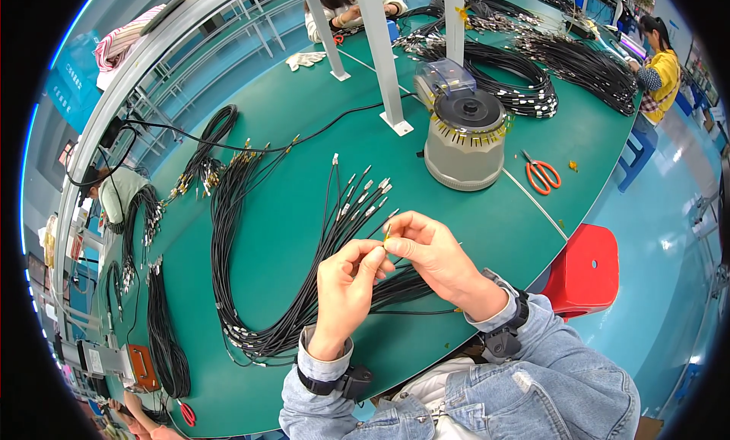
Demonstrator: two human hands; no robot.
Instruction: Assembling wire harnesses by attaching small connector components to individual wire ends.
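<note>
My left hand [344, 289] and my right hand [435, 259] meet over the middle of the table, thumbs and fingertips pinched together. Between the right thumb and forefinger shows a small strip of yellow tape [388, 233]. Whatever the left fingertips grip against it is covered by the fingers. Behind and below both hands curves a big bundle of black cables [281, 330], its pale-tipped ends fanned out just beyond my fingers. A round grey tape dispenser [465, 147] with a black top and yellow strips around its rim stands farther back, right of centre.
Orange-handled scissors [541, 177] lie right of the dispenser. More cable coils [169, 333] rest at left and far right [582, 67]. Grey metal posts [384, 67] rise from the green table [304, 189]. A red stool [584, 273] stands by the right edge. Other people work around the table.
</note>
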